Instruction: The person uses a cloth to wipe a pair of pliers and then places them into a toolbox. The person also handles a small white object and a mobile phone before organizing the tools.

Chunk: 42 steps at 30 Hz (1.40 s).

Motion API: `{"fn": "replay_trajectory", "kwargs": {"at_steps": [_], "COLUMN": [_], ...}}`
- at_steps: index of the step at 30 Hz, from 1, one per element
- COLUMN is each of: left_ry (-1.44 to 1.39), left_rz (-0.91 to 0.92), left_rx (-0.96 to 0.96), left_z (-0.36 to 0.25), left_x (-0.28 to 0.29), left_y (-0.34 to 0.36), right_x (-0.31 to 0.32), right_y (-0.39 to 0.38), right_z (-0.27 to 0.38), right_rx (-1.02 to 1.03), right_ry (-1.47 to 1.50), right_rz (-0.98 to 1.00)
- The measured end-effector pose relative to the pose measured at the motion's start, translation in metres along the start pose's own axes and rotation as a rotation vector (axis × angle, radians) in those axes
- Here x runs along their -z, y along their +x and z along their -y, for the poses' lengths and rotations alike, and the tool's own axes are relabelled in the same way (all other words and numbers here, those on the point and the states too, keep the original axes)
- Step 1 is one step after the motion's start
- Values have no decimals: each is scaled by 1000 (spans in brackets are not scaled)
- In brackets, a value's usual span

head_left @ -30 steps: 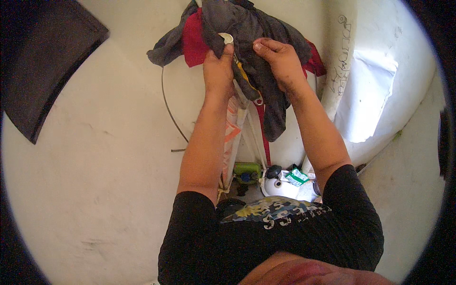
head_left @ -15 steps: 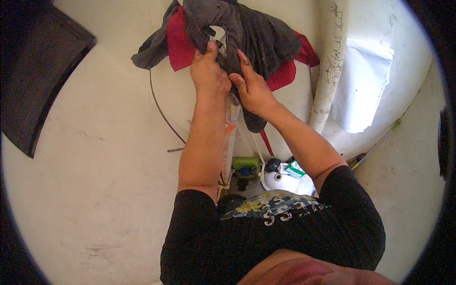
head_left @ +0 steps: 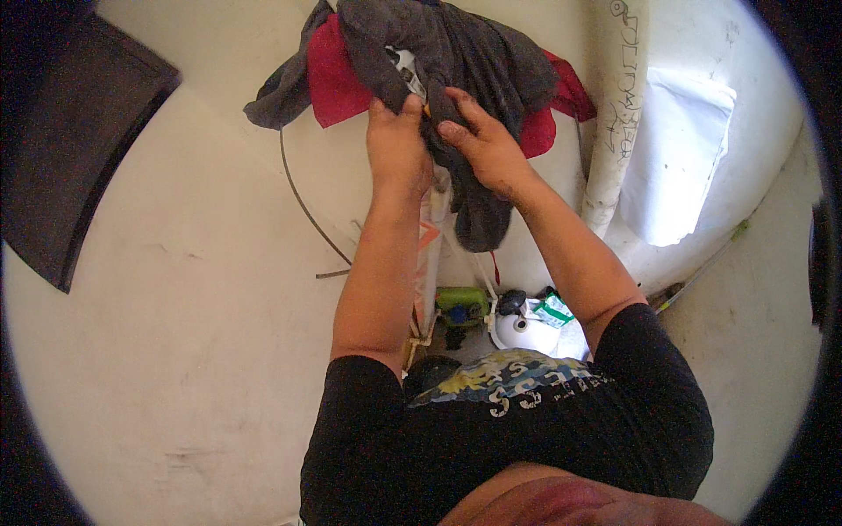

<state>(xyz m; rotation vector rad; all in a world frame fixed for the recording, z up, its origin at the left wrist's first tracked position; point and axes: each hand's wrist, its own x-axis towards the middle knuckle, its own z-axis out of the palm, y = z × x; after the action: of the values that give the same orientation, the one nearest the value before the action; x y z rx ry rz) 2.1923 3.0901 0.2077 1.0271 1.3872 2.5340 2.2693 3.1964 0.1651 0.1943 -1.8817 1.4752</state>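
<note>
A dark grey cloth, perhaps a garment, hangs bunched at the top of the view, with red cloth showing at its sides. My left hand is closed around a fold of it, thumb on top. Just above that thumb, a shiny metal piece peeks out of the folds, mostly covered. Close on the right, my right hand pinches the same cloth between thumb and fingers. One end of the cloth droops below the right hand.
A pale pipe with dark marks runs beside white sheets on the right. At left is a black panel. A thin cable curves down the pale wall. Low in the middle are a green object and a white round vessel.
Both hands have shifted slightly right and the left one lower. The cloth now covers more of the metal piece, and its drooping end hangs lower and wider.
</note>
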Motion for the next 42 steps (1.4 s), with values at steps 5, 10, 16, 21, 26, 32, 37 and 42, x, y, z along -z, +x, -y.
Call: {"fn": "replay_trajectory", "kwargs": {"at_steps": [5, 10, 16, 21, 26, 32, 37, 42], "left_ry": [-565, -494, 261, 427, -128, 168, 5, -85], "left_rz": [124, 256, 108, -163, -1, 80, -33, 1], "left_rx": [304, 220, -37, -76, 10, -274, -86, -93], "left_z": [-30, -6, 4, -16, 3, 12, -4, -1], "left_x": [29, 22, 2, -27, -22, -11, 10, -8], "left_y": [-1, 10, 32, 34, 28, 24, 53, 39], "right_x": [12, 8, 7, -17, -24, -11, -36, -21], "right_y": [0, 6, 15, 1, -11, 37, -5, 1], "right_z": [5, -5, 14, 9, 5, 8, 5, 24], "right_rx": [-25, -35, -9, 110, -49, -47, 147, -4], "right_ry": [20, 103, -515, -677, -441, -354, -355, -576], "right_rz": [-60, -17, 152, -44, -179, -240, -83, -11]}}
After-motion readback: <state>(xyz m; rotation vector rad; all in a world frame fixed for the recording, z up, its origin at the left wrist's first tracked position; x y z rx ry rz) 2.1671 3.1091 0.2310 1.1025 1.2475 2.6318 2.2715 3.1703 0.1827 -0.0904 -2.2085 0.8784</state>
